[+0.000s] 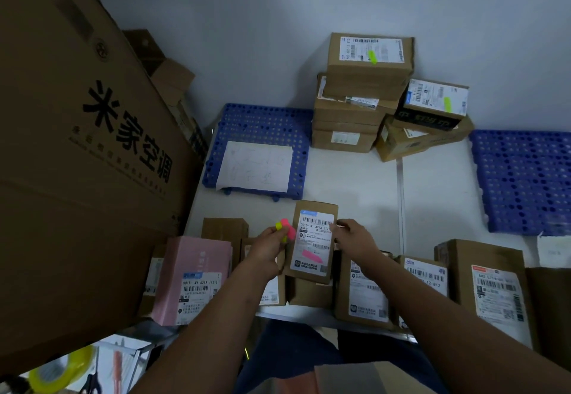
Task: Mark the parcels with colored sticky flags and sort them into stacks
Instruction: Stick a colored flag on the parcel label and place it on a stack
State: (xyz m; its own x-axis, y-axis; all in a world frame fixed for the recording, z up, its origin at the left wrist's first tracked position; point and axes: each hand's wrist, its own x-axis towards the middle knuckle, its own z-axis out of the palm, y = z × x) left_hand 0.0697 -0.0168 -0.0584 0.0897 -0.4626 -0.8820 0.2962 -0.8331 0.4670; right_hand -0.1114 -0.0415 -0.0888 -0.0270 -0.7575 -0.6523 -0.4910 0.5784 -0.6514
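A small parcel [312,242] with a pink flag [312,256] rests atop others on the counter [355,183]. The right hand [355,239] grips its edge; the left hand [267,247] pinches sticky flags [285,229].

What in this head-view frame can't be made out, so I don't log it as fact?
- Writing on the white sheet on the blue mat: too faint.
- Small print on the held parcel label: blurred.
- Labels on lower boxes of the back stack: hidden by boxes above.
- Parcels under the left hand and right hand: partly covered by forearms.
- Items at bottom left: cut off, dim.
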